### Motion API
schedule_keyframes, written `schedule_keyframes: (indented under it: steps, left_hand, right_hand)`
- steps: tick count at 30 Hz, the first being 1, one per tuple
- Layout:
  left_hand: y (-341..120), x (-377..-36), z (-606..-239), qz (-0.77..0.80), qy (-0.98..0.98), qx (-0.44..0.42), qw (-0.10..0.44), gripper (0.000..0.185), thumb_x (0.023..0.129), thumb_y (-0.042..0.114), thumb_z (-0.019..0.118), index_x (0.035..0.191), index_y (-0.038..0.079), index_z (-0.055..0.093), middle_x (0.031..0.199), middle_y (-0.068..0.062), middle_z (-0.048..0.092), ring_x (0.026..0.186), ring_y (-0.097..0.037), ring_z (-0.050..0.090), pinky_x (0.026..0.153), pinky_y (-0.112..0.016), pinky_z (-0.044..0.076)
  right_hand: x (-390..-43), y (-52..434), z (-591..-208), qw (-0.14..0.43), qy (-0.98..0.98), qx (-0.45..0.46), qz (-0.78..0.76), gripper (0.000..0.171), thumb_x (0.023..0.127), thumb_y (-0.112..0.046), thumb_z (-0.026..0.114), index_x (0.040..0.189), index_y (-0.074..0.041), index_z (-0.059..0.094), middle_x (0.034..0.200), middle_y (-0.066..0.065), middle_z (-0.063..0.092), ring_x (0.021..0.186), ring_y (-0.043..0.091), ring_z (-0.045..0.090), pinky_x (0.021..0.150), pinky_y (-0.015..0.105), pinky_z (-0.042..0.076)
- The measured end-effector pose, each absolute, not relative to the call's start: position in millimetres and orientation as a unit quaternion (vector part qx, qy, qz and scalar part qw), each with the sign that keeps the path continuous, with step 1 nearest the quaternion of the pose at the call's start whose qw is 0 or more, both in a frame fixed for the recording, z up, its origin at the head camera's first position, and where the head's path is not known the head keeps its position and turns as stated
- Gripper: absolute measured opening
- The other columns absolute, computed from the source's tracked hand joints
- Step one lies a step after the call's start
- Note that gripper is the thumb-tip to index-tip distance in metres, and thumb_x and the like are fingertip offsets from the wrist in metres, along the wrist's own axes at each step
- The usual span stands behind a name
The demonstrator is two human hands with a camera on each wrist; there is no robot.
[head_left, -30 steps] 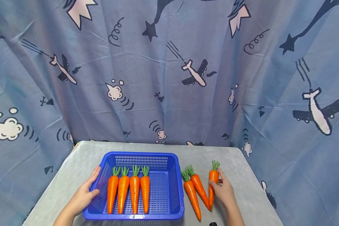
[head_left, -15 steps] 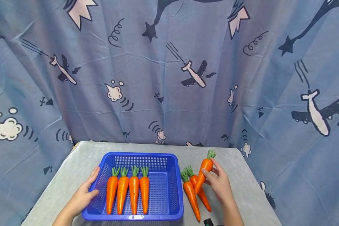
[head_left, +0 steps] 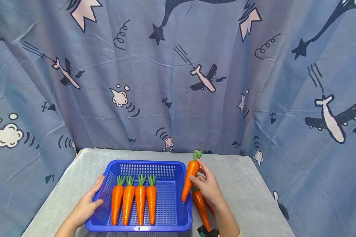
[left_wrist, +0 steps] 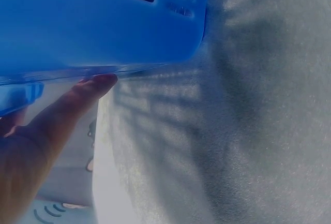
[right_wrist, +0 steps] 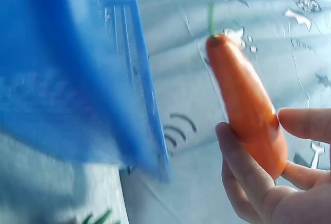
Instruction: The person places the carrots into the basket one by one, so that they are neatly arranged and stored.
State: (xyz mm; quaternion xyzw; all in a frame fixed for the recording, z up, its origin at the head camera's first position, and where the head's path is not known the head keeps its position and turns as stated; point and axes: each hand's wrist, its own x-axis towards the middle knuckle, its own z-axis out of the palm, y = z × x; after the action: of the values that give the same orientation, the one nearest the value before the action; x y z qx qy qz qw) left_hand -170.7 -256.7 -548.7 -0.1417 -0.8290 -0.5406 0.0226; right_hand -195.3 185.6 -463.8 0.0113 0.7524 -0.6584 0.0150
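Note:
My right hand holds a carrot by its thick upper part, raised beside the blue plastic basket. Its tip overlaps the basket's right rim in the head view. In the right wrist view, thumb and fingers pinch the carrot. My left hand grips the basket's left side, thumb over the rim and fingers along the outside. The left wrist view shows that hand against the basket wall. Several carrots stand in a row inside, green tops away from me.
Two more carrots lie on the grey table right of the basket. One carrot shows mostly; my right hand largely hides the other. A black and green object shows under the right wrist. A blue patterned curtain hangs behind.
My right hand has lifted the carrot off the table and carried it left, over the other two carrots, to the basket's right rim. The left hand keeps its place.

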Motion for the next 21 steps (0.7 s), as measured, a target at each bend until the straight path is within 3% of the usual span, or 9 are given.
schedule_keyframes:
  steps: [5, 8, 14, 21]
  left_hand:
    - [-257, -171, -547, -0.539, -0.832, -0.131, 0.012, 0.086, 0.082, -0.01, 0.056, 0.16, 0.002, 0.021, 0.167, -0.025, 0.007, 0.148, 0.001, 0.004, 0.1, 0.005, 0.011]
    - [-256, -171, -547, -0.54, -0.832, -0.131, 0.013, 0.086, 0.082, -0.009, 0.056, 0.16, 0.001, 0.021, 0.167, -0.026, 0.007, 0.149, -0.003, 0.003, 0.1, 0.005, 0.011]
    - [-257, -170, -547, -0.541, -0.828, -0.143, 0.023, 0.085, 0.082, -0.01, 0.057, 0.159, -0.001, 0.022, 0.165, -0.029, 0.008, 0.139, 0.017, 0.006, 0.1, 0.005, 0.012]
    - [-257, -172, -549, -0.544, -0.826, -0.145, 0.025, 0.086, 0.081, -0.01, 0.057, 0.159, 0.0, 0.022, 0.166, -0.028, 0.008, 0.135, 0.023, 0.008, 0.1, 0.005, 0.012]
  right_hand:
    - [-202, 162, -464, 0.037, 0.745, -0.047, -0.664, 0.072, 0.094, -0.007, 0.067, 0.157, -0.021, 0.035, 0.148, 0.024, 0.042, 0.105, 0.028, 0.068, 0.085, 0.042, 0.06]
    - [-209, 148, -466, 0.052, 0.739, -0.075, -0.668, 0.072, 0.094, -0.007, 0.068, 0.157, -0.018, 0.036, 0.145, 0.026, 0.042, 0.102, 0.027, 0.069, 0.082, 0.042, 0.061]
    - [-219, 124, -466, 0.075, 0.745, -0.1, -0.655, 0.069, 0.092, -0.007, 0.07, 0.154, -0.013, 0.04, 0.138, 0.028, 0.047, 0.095, 0.026, 0.07, 0.077, 0.047, 0.061]
    - [-230, 105, -474, 0.13, 0.757, -0.097, -0.633, 0.065, 0.087, 0.004, 0.071, 0.145, -0.009, 0.045, 0.13, 0.028, 0.049, 0.089, 0.028, 0.069, 0.072, 0.05, 0.061]
